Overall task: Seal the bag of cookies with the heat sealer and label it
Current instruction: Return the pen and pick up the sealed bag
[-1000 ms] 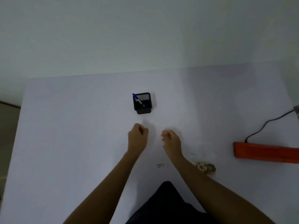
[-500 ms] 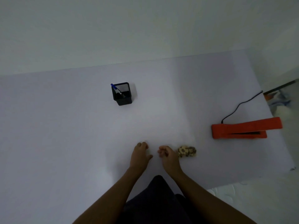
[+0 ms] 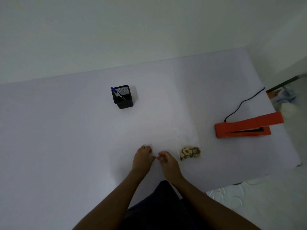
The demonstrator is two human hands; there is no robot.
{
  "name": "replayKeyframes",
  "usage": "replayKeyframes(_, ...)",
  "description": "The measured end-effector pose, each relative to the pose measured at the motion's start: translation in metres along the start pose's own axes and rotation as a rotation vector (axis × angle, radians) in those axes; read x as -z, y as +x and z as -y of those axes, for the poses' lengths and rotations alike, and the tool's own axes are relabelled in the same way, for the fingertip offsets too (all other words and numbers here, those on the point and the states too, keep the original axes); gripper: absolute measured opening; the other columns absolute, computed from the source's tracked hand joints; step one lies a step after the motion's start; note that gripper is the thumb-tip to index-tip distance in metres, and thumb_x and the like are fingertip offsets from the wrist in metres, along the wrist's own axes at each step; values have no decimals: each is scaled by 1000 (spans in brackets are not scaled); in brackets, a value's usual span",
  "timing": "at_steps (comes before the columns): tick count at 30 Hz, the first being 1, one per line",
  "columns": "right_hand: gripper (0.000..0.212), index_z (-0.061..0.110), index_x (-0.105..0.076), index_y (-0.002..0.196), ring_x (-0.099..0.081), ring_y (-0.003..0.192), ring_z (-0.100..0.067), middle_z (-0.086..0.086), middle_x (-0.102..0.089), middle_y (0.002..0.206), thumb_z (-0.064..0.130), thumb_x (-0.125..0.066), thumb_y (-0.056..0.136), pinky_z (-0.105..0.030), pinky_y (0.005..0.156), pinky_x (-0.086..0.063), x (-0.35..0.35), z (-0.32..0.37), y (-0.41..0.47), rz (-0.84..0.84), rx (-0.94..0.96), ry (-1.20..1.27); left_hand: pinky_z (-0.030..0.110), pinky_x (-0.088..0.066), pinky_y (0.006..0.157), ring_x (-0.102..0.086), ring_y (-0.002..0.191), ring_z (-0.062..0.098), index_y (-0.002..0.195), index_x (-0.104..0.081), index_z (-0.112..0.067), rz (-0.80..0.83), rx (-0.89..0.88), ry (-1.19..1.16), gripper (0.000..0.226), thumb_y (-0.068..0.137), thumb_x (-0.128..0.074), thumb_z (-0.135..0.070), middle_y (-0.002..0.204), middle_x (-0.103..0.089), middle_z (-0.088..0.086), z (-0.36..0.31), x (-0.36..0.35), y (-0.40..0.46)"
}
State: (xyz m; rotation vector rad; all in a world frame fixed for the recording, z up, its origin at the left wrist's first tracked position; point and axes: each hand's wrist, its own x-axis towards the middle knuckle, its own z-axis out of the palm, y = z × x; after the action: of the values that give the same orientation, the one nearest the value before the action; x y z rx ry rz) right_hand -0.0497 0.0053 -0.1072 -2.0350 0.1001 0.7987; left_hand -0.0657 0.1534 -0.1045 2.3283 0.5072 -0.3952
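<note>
A clear bag of cookies [image 3: 190, 153] lies on the white table [image 3: 66, 130], just right of my right hand [image 3: 167, 161]. My left hand [image 3: 143, 156] rests beside it, palm down. Both hands have curled fingers, and their tips almost meet. Whether anything small is pinched between them is not visible. The orange heat sealer [image 3: 245, 126] sits at the right of the table with its jaw lifted, well apart from the bag. A blue pen [image 3: 116, 92] stands in a black mesh holder [image 3: 123, 97] at the middle back.
The sealer's black cord [image 3: 240, 105] runs back to the table's right edge [image 3: 282, 130]. A wall stands behind the table. Patterned floor [image 3: 249, 200] shows at the lower right. My dark clothing [image 3: 159, 208] is at the table's near edge.
The view has swung right, bringing the sealer and table edge into sight. My hands have drawn back toward me and now lie beside the bag of cookies.
</note>
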Motion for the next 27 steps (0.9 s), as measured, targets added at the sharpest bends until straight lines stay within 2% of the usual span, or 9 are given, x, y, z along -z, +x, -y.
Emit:
replayKeyframes(6, 30, 21, -61, 117, -65, 101, -10, 3, -71, 108, 3, -46, 99, -33, 97, -53, -1, 5, 1, 1, 13, 18, 27, -35, 60, -50, 70, 17, 83, -58, -8, -8, -28, 6, 8, 89, -61, -14, 81, -53, 2, 0, 5, 1)
replayKeyframes(12, 32, 22, -58, 122, -65, 106, -9, 7, -69, 112, 3, -47, 99, -33, 99, -52, -7, 7, -1, 30, 30, 25, 28, -45, 63, -58, 74, 22, 88, -63, -6, -6, -45, 10, 7, 91, -57, -10, 87, -60, 8, 4, 2, 3)
replayKeyframes(14, 32, 22, -56, 124, -64, 107, -8, 7, -69, 112, 3, -47, 99, -31, 100, -51, -7, 8, -2, 31, 38, 27, 26, -40, 61, -54, 73, 19, 87, -62, -7, 4, -41, -10, 8, 89, -61, -14, 85, -58, 5, 3, 3, 3)
replayKeyframes(18, 32, 18, -56, 125, -63, 108, -10, 3, -69, 114, 2, -46, 99, -29, 99, -50, -4, 10, -3, -10, 21, 46, 25, -34, 58, -46, 67, 12, 83, -57, -10, 0, -56, 10, 26, 86, -69, -33, 78, -53, -1, 4, 2, 4)
replayKeyframes(23, 32, 20, -56, 122, -65, 106, -10, 4, -69, 111, 1, -47, 98, -33, 99, -51, -3, 8, -1, -26, 10, 45, 28, -41, 58, -52, 68, 18, 81, -55, -10, -2, -56, 52, 13, 90, -60, -19, 78, -56, 3, 3, 3, 6)
replayKeyframes(27, 33, 26, -55, 118, -65, 107, -9, 7, -70, 112, 2, -48, 97, -36, 100, -52, -4, 8, 2, -11, -9, 66, 29, -44, 60, -54, 68, 18, 82, -57, -10, 1, -71, 58, 12, 92, -57, -17, 79, -59, 4, 7, 4, 5)
